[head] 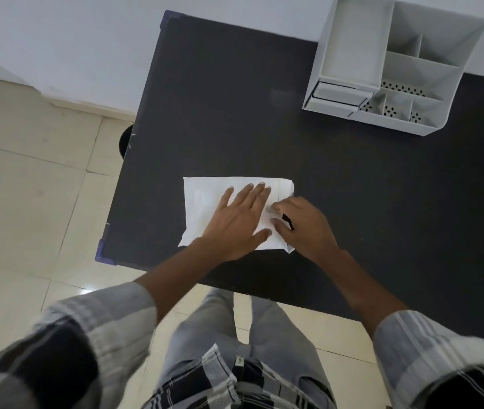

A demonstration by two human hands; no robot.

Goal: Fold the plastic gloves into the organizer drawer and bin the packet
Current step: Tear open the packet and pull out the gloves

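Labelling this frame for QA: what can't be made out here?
- Gloves: middle hidden under the left hand; head view.
- Right hand: fingertips curl at the gloves' right edge; grip unclear.
- Organizer drawer: contents not visible.
- Bin: mostly hidden by the table edge.
- Packet: not seen.

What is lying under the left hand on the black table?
A flat white plastic sheet, apparently the gloves, lies under the left hand. The part beneath the palm is covered.

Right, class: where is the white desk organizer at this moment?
In the head view the white desk organizer stands at the far right of the black table, by the wall, well beyond the folded plastic gloves under both hands.
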